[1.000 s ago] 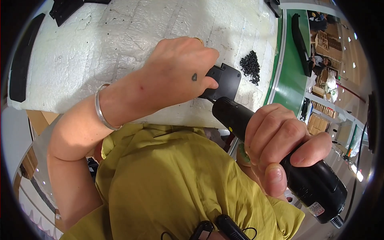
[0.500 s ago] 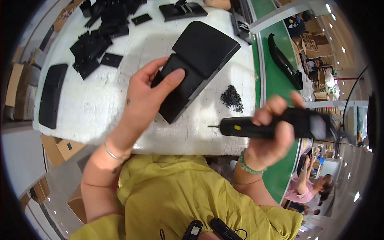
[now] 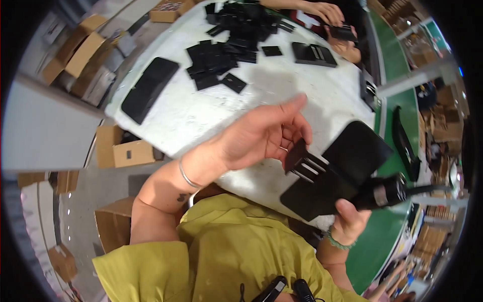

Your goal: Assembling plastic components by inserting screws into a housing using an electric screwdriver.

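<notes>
A black two-part plastic housing (image 3: 357, 152) is tilted at the near right of the table, with a slotted piece showing pale bars (image 3: 311, 168) on its left side. My left hand (image 3: 266, 133) is beside it, thumb stretched out and apart, the other fingers loosely bent. Its fingertips reach a small dark plate (image 3: 298, 155) at the slotted piece; whether they press on it I cannot tell. My right hand (image 3: 350, 221) is at the housing's lower right edge, thumb up against it. A black corded electric screwdriver (image 3: 381, 193) lies in that hand, whose fingers are mostly hidden.
Flat black pieces (image 3: 214, 63) are heaped at the back of the white table (image 3: 196, 118). A long black panel (image 3: 150, 89) lies at left, another slotted part (image 3: 314, 54) at the far right. Beyond it another person's hands (image 3: 332, 20) hold a black piece. Cardboard boxes (image 3: 133, 151) stand at left.
My view has shifted. My left hand has released its thumb grip on the housing, which has turned to show the slotted piece. The screwdriver now points differently, close against the housing.
</notes>
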Tool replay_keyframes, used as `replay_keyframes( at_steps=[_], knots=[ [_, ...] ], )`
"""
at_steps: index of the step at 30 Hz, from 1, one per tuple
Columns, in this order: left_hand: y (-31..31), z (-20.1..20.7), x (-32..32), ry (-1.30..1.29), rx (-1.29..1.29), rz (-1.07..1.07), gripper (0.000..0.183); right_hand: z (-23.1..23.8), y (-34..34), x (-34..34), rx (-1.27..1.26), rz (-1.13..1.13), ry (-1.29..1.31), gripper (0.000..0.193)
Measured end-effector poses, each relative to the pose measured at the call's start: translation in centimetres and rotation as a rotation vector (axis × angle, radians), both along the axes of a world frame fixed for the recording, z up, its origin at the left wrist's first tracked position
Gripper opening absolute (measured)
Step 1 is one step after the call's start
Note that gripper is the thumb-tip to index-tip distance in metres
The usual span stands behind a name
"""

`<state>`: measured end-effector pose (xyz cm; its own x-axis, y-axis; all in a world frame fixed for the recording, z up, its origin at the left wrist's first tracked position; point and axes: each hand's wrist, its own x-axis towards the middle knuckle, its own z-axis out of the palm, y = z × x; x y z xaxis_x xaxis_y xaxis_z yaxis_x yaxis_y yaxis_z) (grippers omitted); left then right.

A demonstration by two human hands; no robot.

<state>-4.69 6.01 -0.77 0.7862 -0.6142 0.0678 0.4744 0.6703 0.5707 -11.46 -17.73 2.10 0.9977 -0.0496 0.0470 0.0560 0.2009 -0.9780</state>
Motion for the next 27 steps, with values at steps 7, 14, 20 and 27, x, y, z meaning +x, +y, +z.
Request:
replay_keyframes(
  at_steps=[7,14,20,27],
  knots=[
    [3.1,1.7,-3.1,-0.077,0.488,0.205,0.041,-0.8,0.9,0.9,-0.005,0.117,-0.017,0.076],
    [3.6,-1.0,-7.8,-0.105,0.511,0.507,0.015,-1.3,3.3,3.1,-0.006,0.387,0.049,0.072],
    [18.4,-2.4,-8.6,0.125,0.827,1.339,0.017,-1.2,1.7,3.8,0.050,0.210,0.020,0.058],
    [22.4,-6.7,-9.1,0.475,0.702,1.152,0.018,-2.0,1.9,3.3,0.130,0.305,0.033,0.057]
  ],
)
